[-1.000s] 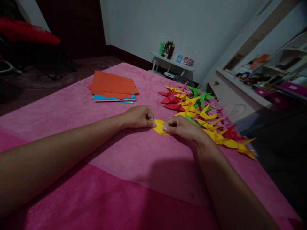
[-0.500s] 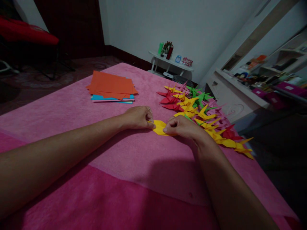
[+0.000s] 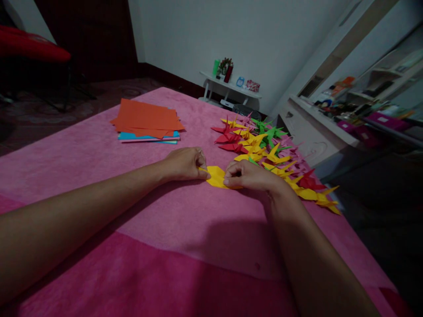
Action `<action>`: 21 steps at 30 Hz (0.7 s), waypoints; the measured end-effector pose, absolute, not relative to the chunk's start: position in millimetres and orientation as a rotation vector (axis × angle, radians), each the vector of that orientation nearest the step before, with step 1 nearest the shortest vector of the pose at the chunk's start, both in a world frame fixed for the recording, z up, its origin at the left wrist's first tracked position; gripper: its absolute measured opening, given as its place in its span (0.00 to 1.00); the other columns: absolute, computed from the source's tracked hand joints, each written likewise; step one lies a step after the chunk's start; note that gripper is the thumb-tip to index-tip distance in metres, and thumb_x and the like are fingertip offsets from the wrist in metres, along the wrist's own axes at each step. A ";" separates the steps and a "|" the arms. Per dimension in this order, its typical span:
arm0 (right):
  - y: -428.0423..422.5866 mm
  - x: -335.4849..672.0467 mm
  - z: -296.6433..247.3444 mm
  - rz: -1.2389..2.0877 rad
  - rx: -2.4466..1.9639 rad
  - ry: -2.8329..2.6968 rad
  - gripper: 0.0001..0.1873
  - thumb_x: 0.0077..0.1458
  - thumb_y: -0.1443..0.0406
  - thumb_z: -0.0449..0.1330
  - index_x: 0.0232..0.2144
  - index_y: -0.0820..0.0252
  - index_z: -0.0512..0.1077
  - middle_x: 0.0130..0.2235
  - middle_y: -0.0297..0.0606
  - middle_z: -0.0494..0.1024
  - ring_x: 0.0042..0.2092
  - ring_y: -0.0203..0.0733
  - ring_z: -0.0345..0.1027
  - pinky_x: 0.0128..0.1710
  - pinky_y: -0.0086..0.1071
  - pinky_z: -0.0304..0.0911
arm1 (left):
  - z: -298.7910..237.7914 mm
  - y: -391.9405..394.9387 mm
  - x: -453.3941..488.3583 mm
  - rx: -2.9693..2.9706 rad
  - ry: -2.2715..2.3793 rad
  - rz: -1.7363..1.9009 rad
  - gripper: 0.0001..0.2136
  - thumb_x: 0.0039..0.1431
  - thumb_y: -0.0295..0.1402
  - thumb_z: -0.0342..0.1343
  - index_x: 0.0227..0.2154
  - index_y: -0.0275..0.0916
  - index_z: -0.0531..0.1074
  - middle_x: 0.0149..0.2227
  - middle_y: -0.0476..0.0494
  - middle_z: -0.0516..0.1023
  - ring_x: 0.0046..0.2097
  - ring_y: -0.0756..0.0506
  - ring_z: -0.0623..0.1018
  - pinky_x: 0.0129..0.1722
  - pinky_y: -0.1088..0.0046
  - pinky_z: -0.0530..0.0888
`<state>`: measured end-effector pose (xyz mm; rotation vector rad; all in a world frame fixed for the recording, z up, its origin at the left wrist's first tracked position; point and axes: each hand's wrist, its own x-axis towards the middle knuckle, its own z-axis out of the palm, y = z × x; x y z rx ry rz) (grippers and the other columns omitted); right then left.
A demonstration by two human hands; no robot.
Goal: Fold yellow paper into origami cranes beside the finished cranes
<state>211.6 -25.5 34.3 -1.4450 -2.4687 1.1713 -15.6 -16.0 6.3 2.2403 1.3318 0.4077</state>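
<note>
A partly folded piece of yellow origami paper (image 3: pixel 216 176) lies low over the pink cloth (image 3: pixel 158 207), between my two hands. My left hand (image 3: pixel 188 163) pinches its left end between thumb and fingers. On the other side, my right hand (image 3: pixel 246 175) grips the paper's right part, its thumb and curled fingers closed together. The folds under the fingers of both hands are hidden. Just beyond my right hand stand several folded paper cranes in yellow (image 3: pixel 254 141), red (image 3: pixel 228 138), green (image 3: pixel 269 132) and pink.
A stack of orange paper sheets (image 3: pixel 147 116) over blue and pink ones lies at the far left of the cloth. Behind, a small white shelf (image 3: pixel 231 86) holds bottles and a plant. A cluttered dresser (image 3: pixel 324 127) stands at right, a red chair (image 3: pixel 33 46) at left.
The camera view has shifted slightly, so the scene sits a little further left. Both hands keep hold of the yellow paper, with the right fingers slightly shifted on it.
</note>
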 end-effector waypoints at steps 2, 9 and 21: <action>-25.6 213.7 36.0 1.190 -1.405 -2.502 0.10 0.48 0.62 0.59 0.20 0.62 0.69 0.26 0.31 0.65 0.28 0.33 0.58 0.28 0.28 0.52 | 6.5 -16.3 -15.6 2.249 1.319 0.426 0.13 0.44 0.44 0.62 0.27 0.39 0.77 0.36 0.46 0.76 0.33 0.49 0.72 0.30 0.75 0.64; -26.8 218.3 43.8 1.195 -1.301 -2.603 0.11 0.48 0.62 0.59 0.19 0.62 0.68 0.28 0.32 0.64 0.32 0.35 0.59 0.32 0.29 0.54 | 6.0 -16.0 -15.8 2.236 1.311 0.437 0.12 0.44 0.43 0.62 0.26 0.39 0.76 0.36 0.47 0.75 0.32 0.49 0.72 0.29 0.75 0.64; -28.8 220.8 44.7 1.128 -1.452 -2.594 0.13 0.45 0.66 0.58 0.14 0.61 0.62 0.24 0.30 0.62 0.29 0.33 0.57 0.29 0.28 0.52 | 7.5 -18.7 -13.0 2.261 1.341 0.415 0.15 0.45 0.46 0.61 0.26 0.39 0.76 0.39 0.46 0.75 0.32 0.49 0.71 0.29 0.75 0.63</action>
